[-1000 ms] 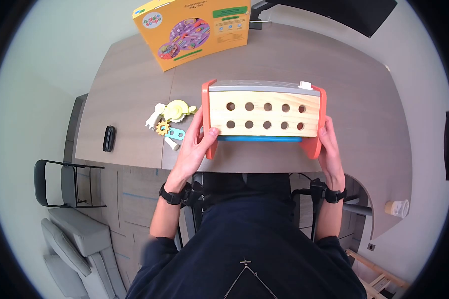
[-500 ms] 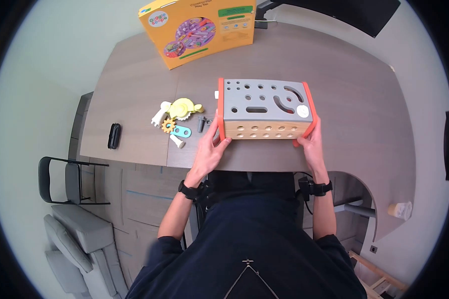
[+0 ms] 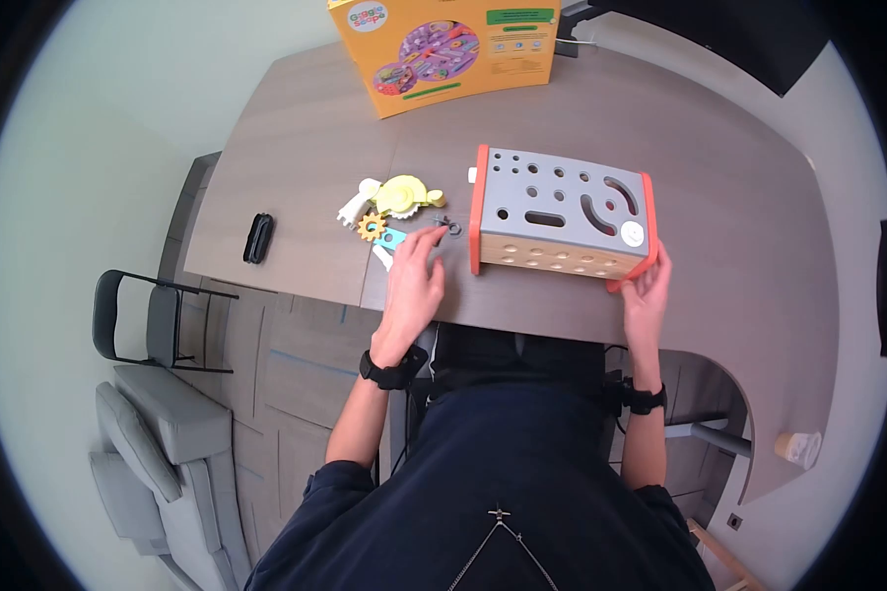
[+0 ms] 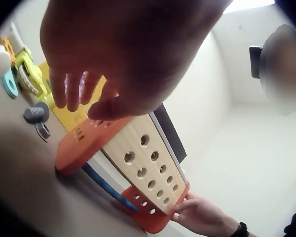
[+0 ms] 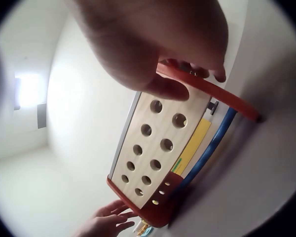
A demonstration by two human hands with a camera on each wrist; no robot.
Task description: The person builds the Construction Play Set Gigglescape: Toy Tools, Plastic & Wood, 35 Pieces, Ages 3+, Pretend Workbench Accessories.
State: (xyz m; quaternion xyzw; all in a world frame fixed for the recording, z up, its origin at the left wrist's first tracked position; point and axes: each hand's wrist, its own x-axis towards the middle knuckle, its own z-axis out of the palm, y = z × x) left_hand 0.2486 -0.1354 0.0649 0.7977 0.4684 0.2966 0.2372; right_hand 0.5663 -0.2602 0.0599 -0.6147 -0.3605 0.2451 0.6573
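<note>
A toy workbench [image 3: 572,234] with a grey top full of holes and slots, a wooden front and red end panels stands on the table. My right hand [image 3: 646,300] holds its right end, thumb on the wooden front [image 5: 167,145] and fingers beyond the red panel. Left of the bench, my left hand [image 3: 412,286] reaches over small parts with loosely bent fingers and holds nothing. Close by its fingertips are a grey bolt [image 4: 34,114] and a grey nut [image 4: 43,131]. Around them lie a teal plate [image 3: 394,237], an orange gear [image 3: 372,228] and a yellow toy saw [image 3: 402,195].
A yellow product box [image 3: 453,59] stands at the back of the table [image 3: 306,148]. A black case [image 3: 258,238] lies at the left. There is a monitor [image 3: 729,34] at the back right and a cup [image 3: 796,448] near the right edge.
The workbench was tipped front-up, then lowered so its grey top faces up. My left hand has let go of its left end and moved left to the small parts. The right hand stays on it.
</note>
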